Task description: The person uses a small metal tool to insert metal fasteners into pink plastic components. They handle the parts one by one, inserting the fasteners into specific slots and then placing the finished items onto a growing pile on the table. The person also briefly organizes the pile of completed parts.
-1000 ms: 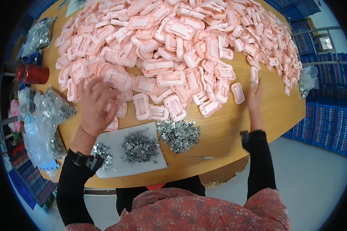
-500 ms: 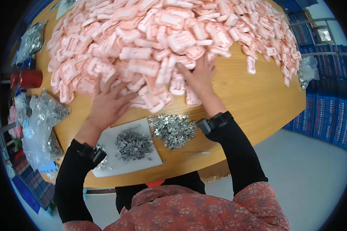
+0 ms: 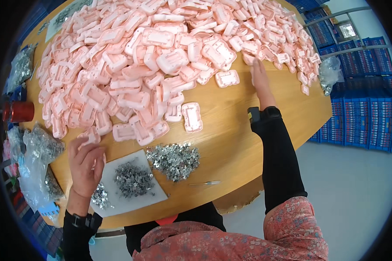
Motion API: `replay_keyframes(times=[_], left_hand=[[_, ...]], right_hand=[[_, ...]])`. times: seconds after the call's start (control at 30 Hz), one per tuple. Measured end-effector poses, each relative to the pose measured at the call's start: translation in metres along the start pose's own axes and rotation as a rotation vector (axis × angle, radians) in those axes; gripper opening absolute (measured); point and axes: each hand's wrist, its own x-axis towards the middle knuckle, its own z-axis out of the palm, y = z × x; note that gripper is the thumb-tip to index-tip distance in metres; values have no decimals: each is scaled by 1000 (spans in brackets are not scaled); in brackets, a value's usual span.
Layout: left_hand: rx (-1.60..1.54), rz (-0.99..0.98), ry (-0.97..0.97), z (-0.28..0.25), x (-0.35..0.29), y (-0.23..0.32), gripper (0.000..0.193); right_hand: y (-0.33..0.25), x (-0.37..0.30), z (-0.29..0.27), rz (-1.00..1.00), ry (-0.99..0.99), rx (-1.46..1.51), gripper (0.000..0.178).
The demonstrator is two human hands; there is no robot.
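A big heap of pale pink plastic casings [image 3: 130,65] covers the far part of the wooden table. My left hand [image 3: 86,167] is at the heap's near left edge, fingers loosely bent and a little apart, with its fingertips beside a pink casing [image 3: 90,135]. I see nothing clearly held in it. Farther right, my right hand [image 3: 260,80] stands on edge with its fingers stretched out, against the near right side of the heap. Two single casings lie apart on the wood, one upright oblong casing [image 3: 192,117] and one flat casing [image 3: 227,78].
A white sheet [image 3: 154,195] near me bears dark metal bits [image 3: 134,179]; shiny metal pieces [image 3: 174,161] lie beside it. A thin tool [image 3: 204,183] is near the table edge. Left stand clear bags [image 3: 41,148] and a red can [image 3: 19,112]; right, blue racks [image 3: 366,122].
My left hand has drawn back left and nearer me from the heap. My right hand has swung right along it. Casings at the near edge have shifted left, and bare wood shows between my hands.
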Motion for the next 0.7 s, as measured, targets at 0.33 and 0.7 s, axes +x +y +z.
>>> replay_keyframes(times=[0.33,0.7], left_hand=[[-1043,-819,-970,-98,-187,72,18],[-398,-580,-566,115,-382,68,32]], right_hand=[[-62,-154,22,-246,37,-62,64],[1,-257,2,-413,-74,-642,54]])
